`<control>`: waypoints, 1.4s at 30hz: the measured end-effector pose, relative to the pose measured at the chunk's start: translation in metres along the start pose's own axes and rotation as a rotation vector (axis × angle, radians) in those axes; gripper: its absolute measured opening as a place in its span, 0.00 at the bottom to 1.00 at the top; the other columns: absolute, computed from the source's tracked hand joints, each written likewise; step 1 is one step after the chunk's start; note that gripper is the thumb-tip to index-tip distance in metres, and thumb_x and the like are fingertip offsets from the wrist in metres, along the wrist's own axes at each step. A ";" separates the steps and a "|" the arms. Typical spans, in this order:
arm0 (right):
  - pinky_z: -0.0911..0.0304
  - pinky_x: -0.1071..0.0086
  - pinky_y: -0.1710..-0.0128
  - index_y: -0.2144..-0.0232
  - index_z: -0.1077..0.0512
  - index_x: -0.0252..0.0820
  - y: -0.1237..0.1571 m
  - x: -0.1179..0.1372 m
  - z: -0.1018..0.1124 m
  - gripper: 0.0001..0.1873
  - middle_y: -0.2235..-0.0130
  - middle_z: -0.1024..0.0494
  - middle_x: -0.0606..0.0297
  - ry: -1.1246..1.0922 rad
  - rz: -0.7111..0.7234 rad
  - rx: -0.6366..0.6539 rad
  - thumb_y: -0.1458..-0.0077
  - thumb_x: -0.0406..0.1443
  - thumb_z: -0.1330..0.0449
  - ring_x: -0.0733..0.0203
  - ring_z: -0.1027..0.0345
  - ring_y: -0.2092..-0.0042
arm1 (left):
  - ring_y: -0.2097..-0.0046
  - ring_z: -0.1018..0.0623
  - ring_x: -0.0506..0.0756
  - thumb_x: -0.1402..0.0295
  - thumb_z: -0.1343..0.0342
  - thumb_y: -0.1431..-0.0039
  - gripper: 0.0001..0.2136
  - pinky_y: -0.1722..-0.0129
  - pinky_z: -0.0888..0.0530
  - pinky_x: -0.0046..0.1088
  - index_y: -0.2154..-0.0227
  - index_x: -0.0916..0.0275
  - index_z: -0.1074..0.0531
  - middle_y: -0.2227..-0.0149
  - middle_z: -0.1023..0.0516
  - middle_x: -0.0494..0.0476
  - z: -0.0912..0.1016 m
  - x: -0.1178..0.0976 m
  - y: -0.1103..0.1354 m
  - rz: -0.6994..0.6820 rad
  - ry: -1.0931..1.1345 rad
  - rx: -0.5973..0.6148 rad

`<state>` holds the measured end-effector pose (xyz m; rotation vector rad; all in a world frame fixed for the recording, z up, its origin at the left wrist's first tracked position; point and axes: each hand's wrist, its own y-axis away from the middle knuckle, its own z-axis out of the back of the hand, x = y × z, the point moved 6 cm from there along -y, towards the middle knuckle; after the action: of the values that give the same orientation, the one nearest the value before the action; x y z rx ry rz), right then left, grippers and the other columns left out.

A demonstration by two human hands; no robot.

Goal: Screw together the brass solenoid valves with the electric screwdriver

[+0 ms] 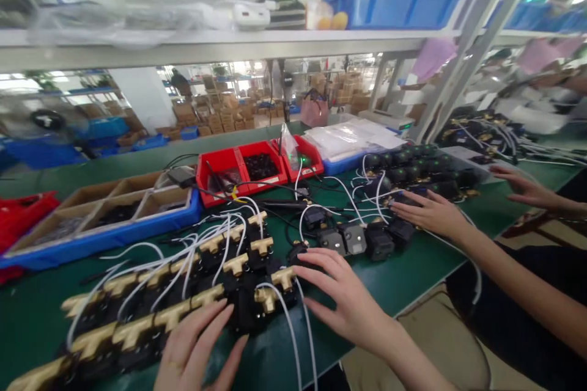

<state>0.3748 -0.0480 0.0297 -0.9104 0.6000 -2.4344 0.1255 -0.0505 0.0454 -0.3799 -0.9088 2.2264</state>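
Observation:
Rows of black units with brass T-shaped fittings (172, 316) and white cables lie on the green tabletop in front of me. My left hand (197, 345) is over the near row, fingers apart, close to a black unit (244, 304); whether the fingertips touch it I cannot tell. My right hand (342, 296) is spread at the right end of the group, its fingertips beside a brass fitting (283, 278) and a white cable (306, 324). Neither hand has anything in its grasp.
A co-worker's hands (428, 215) reach in from the right, over more black units (380, 239). Behind stand red bins (220, 197) with small black parts and a divided blue tray (181, 220). A shelf (206, 43) crosses above, holding a blue crate (394, 6).

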 end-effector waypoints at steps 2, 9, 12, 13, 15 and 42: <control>0.40 0.45 0.35 0.39 0.32 0.48 -0.010 -0.004 -0.006 0.23 0.38 0.31 0.57 0.015 0.032 0.117 0.35 0.32 0.40 0.48 0.43 0.35 | 0.48 0.22 0.57 0.67 0.45 0.31 0.14 0.46 0.25 0.32 0.46 0.64 0.29 0.49 0.23 0.62 -0.002 -0.007 -0.010 -0.092 -0.005 0.043; 0.38 0.59 0.34 0.39 0.34 0.41 -0.039 -0.014 0.003 0.31 0.40 0.30 0.58 0.074 0.059 0.309 0.44 0.24 0.39 0.56 0.39 0.37 | 0.56 0.19 0.58 0.71 0.56 0.31 0.14 0.58 0.18 0.35 0.48 0.62 0.31 0.55 0.20 0.60 -0.045 -0.035 -0.040 -0.101 0.010 0.132; 0.37 0.55 0.35 0.38 0.34 0.40 -0.041 -0.016 0.000 0.35 0.39 0.31 0.56 0.147 0.071 0.373 0.47 0.26 0.32 0.50 0.39 0.37 | 0.58 0.18 0.60 0.71 0.56 0.32 0.13 0.60 0.17 0.37 0.49 0.63 0.33 0.58 0.20 0.61 -0.059 -0.034 -0.042 -0.044 0.042 0.084; 0.36 0.54 0.35 0.39 0.34 0.40 -0.040 -0.017 -0.001 0.35 0.38 0.31 0.55 0.168 0.072 0.378 0.48 0.27 0.31 0.49 0.39 0.37 | 0.57 0.18 0.60 0.70 0.55 0.31 0.14 0.60 0.17 0.38 0.46 0.65 0.34 0.59 0.20 0.61 -0.062 -0.033 -0.042 -0.024 0.056 0.075; 0.36 0.52 0.35 0.39 0.34 0.39 -0.035 -0.021 -0.004 0.36 0.38 0.32 0.53 0.205 0.056 0.355 0.49 0.26 0.30 0.47 0.40 0.36 | 0.57 0.19 0.60 0.68 0.55 0.30 0.16 0.59 0.18 0.37 0.44 0.68 0.36 0.59 0.21 0.62 -0.067 -0.028 -0.039 0.015 0.094 0.059; 0.29 0.61 0.50 0.48 0.25 0.34 -0.109 -0.019 -0.020 0.14 0.55 0.19 0.57 0.089 -0.007 0.841 0.36 0.31 0.37 0.56 0.24 0.54 | 0.60 0.16 0.60 0.51 0.48 0.37 0.20 0.60 0.19 0.35 0.61 0.61 0.18 0.61 0.16 0.60 -0.089 0.010 -0.040 0.599 0.570 0.223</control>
<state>0.3437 0.0535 0.0660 -0.4405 -0.4000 -2.3811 0.1822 0.0213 0.0095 -1.2292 -0.2476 2.4841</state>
